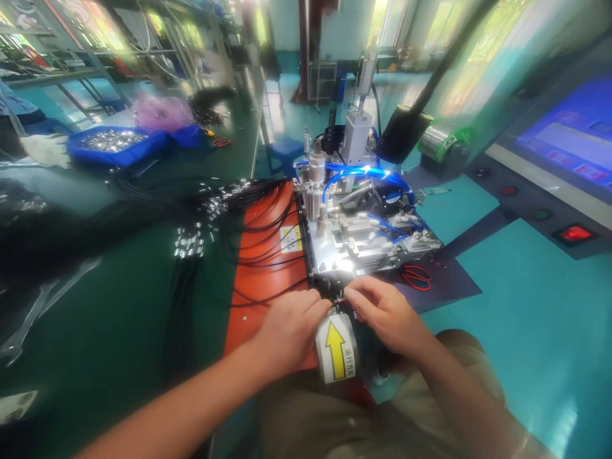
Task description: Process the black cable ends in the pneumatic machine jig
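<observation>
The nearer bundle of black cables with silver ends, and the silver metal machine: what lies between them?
In the head view, dark green tabletop, then an orange panel crossed by thin black cables, with a white and yellow label.

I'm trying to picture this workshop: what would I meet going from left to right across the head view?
White glove, blue tray of small shiny parts, the person's left hand, yellow arrow, their right hand, green-edged spool, blue-lit screen.

Two bare hands (292,326) (389,313) show at lower centre; one yellow printed arrow (336,350); one green-rimmed silvery spool (437,143) at upper right.
</observation>
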Available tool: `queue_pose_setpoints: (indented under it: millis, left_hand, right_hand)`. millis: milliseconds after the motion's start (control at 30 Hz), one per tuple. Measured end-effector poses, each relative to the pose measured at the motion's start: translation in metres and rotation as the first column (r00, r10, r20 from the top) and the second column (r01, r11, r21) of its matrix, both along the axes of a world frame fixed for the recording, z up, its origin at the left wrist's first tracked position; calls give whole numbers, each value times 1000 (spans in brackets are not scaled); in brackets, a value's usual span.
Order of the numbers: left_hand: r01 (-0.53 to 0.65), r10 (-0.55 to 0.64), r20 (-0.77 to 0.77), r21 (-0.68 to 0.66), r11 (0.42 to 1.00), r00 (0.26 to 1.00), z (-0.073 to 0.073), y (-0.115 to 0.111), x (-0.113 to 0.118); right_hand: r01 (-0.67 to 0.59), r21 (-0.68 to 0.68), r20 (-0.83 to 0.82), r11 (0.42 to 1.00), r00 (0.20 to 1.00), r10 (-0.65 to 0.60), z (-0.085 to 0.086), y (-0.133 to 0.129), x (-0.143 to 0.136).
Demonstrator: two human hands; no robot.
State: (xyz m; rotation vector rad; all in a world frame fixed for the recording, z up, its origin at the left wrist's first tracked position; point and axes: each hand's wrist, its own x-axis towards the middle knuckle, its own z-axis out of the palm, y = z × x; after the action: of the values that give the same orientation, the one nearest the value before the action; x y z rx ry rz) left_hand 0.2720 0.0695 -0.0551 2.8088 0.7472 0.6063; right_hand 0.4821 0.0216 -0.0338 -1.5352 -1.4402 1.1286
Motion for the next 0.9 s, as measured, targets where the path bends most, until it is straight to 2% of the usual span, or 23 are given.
queue_pose_setpoints:
  millis: [200, 400, 600, 900]
  left_hand:
    - [-20, 20, -1, -15, 1000, 1000, 1, 2, 1]
    - [-69, 73, 25, -116, 991, 997, 1, 2, 1]
    - [-57, 59, 34, -53, 997, 998, 0, 4, 2]
    - [-70, 71, 28, -32, 997, 997, -1, 6, 2]
  right_hand:
    - [35, 34, 53, 999, 998, -37, -11, -1, -2]
    - [115, 44, 2, 992, 993, -115, -25, 0, -7]
    - [137, 8, -61, 991, 989, -136, -35, -1, -12]
    - [139, -3, -113, 990, 984, -139, -44, 0, -12]
